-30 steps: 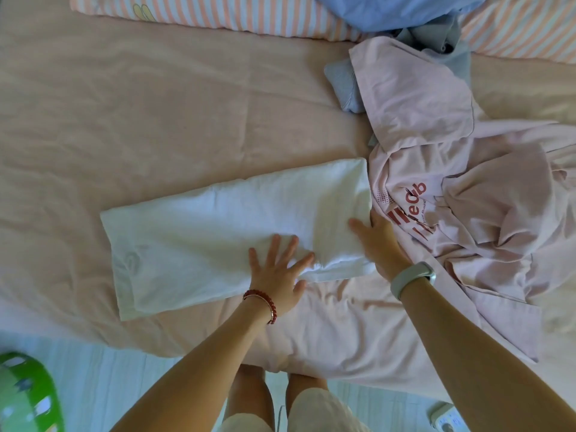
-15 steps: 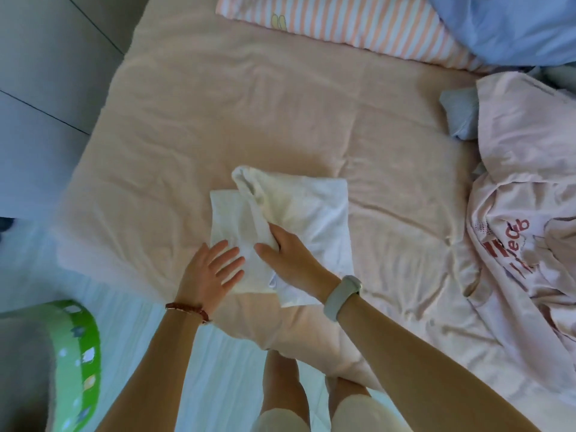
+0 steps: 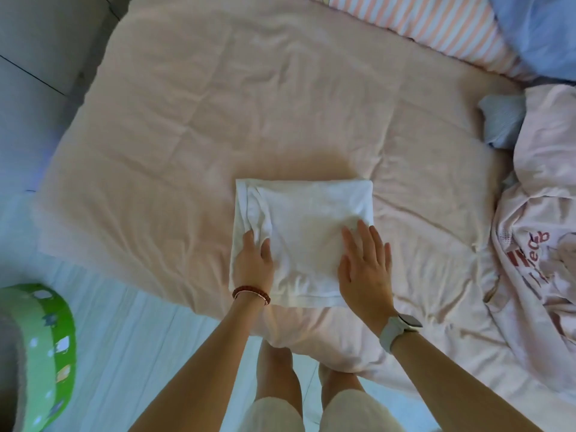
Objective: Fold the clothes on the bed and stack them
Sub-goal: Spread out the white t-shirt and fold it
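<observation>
A white garment [image 3: 304, 226], folded into a compact rectangle, lies on the pink bed sheet [image 3: 218, 120] near the bed's front edge. My left hand [image 3: 253, 265] rests on its left edge, fingertips pushed into a small bunch of wrinkled cloth. Flat on the garment's right side lies my right hand [image 3: 364, 269], its fingers straight and spread. A crumpled pale pink shirt [image 3: 542, 232] with red lettering lies unfolded at the right. Beside it, further back, a light blue garment [image 3: 501, 123] peeks out.
A striped pillow [image 3: 436, 32] and a blue cover [image 3: 539, 29] lie along the bed's far right. A green round object [image 3: 50, 344] stands on the floor at the lower left. The bed's left edge borders the pale floor.
The long white garment was folded over from right to left into a short rectangle. My right hand let go of the lifted end and now lies flat on it.
</observation>
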`<state>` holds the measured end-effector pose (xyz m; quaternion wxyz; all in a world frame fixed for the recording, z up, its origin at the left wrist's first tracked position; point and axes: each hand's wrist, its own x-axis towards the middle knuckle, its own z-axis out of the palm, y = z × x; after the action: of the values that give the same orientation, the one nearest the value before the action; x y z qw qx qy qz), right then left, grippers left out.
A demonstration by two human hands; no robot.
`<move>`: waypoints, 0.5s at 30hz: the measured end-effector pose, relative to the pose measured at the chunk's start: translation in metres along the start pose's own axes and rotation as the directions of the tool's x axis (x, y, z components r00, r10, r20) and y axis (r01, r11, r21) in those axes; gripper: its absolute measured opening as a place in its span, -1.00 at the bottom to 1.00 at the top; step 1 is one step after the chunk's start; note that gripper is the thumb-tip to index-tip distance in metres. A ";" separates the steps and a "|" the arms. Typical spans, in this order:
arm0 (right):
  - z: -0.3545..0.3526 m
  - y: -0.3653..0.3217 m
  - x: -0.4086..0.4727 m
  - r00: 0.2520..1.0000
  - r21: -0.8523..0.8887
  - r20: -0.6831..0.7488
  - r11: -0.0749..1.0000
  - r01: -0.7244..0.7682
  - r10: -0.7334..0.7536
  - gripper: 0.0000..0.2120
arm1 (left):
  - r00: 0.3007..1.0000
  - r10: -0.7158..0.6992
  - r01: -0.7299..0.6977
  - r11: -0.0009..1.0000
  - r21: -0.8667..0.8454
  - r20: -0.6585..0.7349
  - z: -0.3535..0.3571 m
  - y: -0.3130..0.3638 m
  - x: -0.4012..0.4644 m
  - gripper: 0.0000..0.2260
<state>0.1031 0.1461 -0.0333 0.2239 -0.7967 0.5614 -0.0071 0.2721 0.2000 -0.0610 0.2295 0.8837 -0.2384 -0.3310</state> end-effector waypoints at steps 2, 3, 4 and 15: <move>0.007 0.000 0.006 0.996 -0.041 0.086 0.999 0.004 -0.001 -0.50 | 0.986 0.101 -0.116 0.988 -0.106 -0.133 -0.007 -0.003 0.003 -0.77; 0.012 -0.001 0.010 0.992 -0.057 0.129 0.998 -0.006 0.013 -0.49 | 0.977 0.106 -0.135 0.980 -0.148 -0.187 -0.011 -0.006 0.005 -0.79; 0.017 -0.002 0.013 0.983 -0.079 0.181 0.997 -0.016 0.031 -0.49 | 0.973 0.071 -0.113 0.976 -0.187 -0.222 -0.014 -0.010 0.008 -0.79; 0.027 -0.017 0.026 0.993 -0.179 0.112 0.984 -0.003 0.023 -0.49 | 0.997 -0.023 0.049 0.927 -0.373 0.075 -0.027 0.010 0.064 -0.54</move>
<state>0.1349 0.1364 -0.0579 0.1830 -0.8090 0.5513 0.0902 0.3308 0.1618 -0.0675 0.3793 0.8159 -0.1624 -0.4051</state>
